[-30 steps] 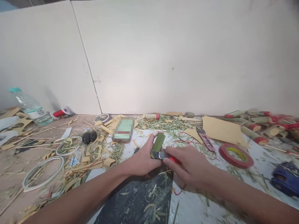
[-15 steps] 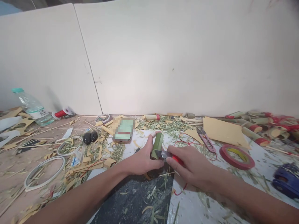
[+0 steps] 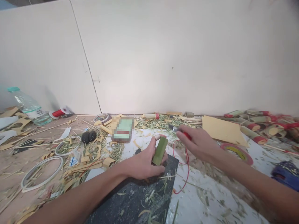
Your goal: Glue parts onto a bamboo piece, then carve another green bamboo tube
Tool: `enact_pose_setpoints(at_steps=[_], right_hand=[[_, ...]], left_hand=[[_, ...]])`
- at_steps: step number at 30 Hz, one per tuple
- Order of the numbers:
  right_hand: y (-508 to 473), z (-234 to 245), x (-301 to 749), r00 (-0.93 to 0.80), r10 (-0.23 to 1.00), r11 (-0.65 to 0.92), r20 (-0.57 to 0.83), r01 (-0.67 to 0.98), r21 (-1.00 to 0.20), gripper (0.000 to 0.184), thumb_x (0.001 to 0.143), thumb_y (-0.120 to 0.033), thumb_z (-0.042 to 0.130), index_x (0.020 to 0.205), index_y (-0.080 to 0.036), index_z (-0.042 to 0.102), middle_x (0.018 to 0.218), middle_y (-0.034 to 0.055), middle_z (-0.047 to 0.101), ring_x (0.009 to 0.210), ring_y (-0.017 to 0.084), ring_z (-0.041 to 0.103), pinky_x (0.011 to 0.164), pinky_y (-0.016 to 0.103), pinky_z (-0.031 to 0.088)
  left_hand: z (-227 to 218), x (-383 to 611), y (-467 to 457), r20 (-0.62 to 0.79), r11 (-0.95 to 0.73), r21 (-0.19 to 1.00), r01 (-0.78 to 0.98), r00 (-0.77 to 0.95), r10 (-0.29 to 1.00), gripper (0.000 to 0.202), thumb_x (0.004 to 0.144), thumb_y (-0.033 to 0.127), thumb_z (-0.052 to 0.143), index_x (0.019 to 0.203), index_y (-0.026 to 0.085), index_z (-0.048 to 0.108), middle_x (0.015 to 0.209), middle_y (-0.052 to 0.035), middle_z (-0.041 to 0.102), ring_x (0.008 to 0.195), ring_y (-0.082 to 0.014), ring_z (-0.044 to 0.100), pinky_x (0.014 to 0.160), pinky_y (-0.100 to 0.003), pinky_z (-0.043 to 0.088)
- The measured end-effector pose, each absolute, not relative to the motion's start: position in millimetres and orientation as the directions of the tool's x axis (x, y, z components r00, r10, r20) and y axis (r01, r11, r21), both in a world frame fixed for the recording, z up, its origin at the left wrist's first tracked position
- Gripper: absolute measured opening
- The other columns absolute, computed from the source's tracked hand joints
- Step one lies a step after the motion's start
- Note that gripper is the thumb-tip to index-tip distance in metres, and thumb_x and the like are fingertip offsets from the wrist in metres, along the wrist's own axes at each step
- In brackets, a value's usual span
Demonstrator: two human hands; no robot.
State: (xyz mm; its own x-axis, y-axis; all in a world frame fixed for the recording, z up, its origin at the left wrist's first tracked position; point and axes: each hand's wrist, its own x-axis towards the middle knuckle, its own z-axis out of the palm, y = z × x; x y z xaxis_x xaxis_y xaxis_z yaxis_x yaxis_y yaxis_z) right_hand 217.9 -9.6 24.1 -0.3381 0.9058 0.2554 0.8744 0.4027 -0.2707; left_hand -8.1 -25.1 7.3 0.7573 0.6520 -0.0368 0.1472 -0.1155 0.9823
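Observation:
My left hand [image 3: 143,161] grips a short green bamboo tube [image 3: 160,151], held upright and slightly tilted on the far edge of a dark cutting mat [image 3: 137,199]. My right hand [image 3: 198,142] is raised to the right of the tube and holds a red-handled knife [image 3: 179,130] whose blade points left and away. The blade is clear of the tube. A loose red thread [image 3: 185,165] lies on the white sheet below that hand.
A phone [image 3: 123,129] lies beyond the tube amid green shavings. Tape rings [image 3: 38,172], a black earbud case [image 3: 89,136] and a water bottle [image 3: 28,106] are left. Right: tan paper [image 3: 221,129], red tape roll [image 3: 240,154], bamboo pieces [image 3: 254,123], a blue object [image 3: 286,179]. White panels stand behind.
My right hand has pulled the knife off the tube and swung it up and away to the right. My left hand keeps the tube, now slightly lower on the mat.

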Motion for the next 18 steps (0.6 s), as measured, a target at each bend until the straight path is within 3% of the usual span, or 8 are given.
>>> enact_pose_setpoints(at_steps=[2, 7, 11, 13, 18], right_hand=[[-6, 25, 223, -0.299, 0.910, 0.379, 0.286, 0.878, -0.291, 0.033, 0.095, -0.046, 0.030, 0.074, -0.023, 0.039, 0.054, -0.0022, 0.047, 0.052, 0.016, 0.044, 0.053, 0.027, 0.025], [-25, 19, 208, -0.545, 0.822, 0.570, 0.168, 0.775, -0.273, 0.032, 0.095, -0.043, 0.031, 0.074, -0.022, 0.041, 0.059, -0.0012, 0.050, 0.053, 0.014, 0.043, 0.053, 0.027, 0.024], [-35, 17, 196, -0.594, 0.793, 0.608, 0.132, 0.760, -0.230, 0.032, 0.095, -0.041, 0.032, 0.072, -0.021, 0.041, 0.063, 0.0000, 0.053, 0.054, 0.014, 0.042, 0.053, 0.028, 0.023], [-29, 19, 201, -0.562, 0.813, 0.582, 0.152, 0.779, -0.233, 0.032, 0.095, -0.043, 0.032, 0.073, -0.021, 0.041, 0.061, -0.0004, 0.052, 0.053, 0.014, 0.043, 0.053, 0.027, 0.023], [-3, 23, 224, -0.294, 0.907, 0.385, 0.302, 0.870, -0.309, 0.032, 0.096, -0.045, 0.031, 0.075, -0.022, 0.041, 0.055, -0.0030, 0.046, 0.053, 0.016, 0.045, 0.053, 0.027, 0.025]], left_hand=[[7, -7, -25, -0.038, -0.094, 0.987, 0.131, 0.754, 0.655, 0.077, 0.080, 0.019, 0.060, 0.138, 0.025, 0.010, 0.085, 0.0024, 0.042, 0.067, -0.0100, 0.040, 0.064, -0.026, 0.037], [7, -8, -24, -0.041, -0.045, 0.994, 0.098, 0.730, 0.682, 0.079, 0.079, 0.018, 0.061, 0.140, 0.025, 0.011, 0.084, 0.0029, 0.042, 0.071, -0.0104, 0.041, 0.066, -0.026, 0.037], [8, -10, -25, -0.086, 0.045, 0.996, 0.076, 0.729, 0.679, 0.082, 0.079, 0.015, 0.059, 0.142, 0.026, 0.007, 0.083, 0.0030, 0.043, 0.071, -0.0097, 0.041, 0.064, -0.024, 0.036], [8, -10, -24, -0.073, 0.053, 0.997, 0.051, 0.749, 0.659, 0.077, 0.077, 0.014, 0.059, 0.138, 0.025, 0.014, 0.083, 0.0034, 0.041, 0.068, -0.0085, 0.039, 0.061, -0.023, 0.034], [5, -10, -21, -0.029, 0.036, 0.999, 0.009, 0.799, 0.601, 0.067, 0.076, 0.012, 0.061, 0.129, 0.026, 0.022, 0.083, 0.0051, 0.040, 0.066, -0.0068, 0.039, 0.060, -0.022, 0.035]])
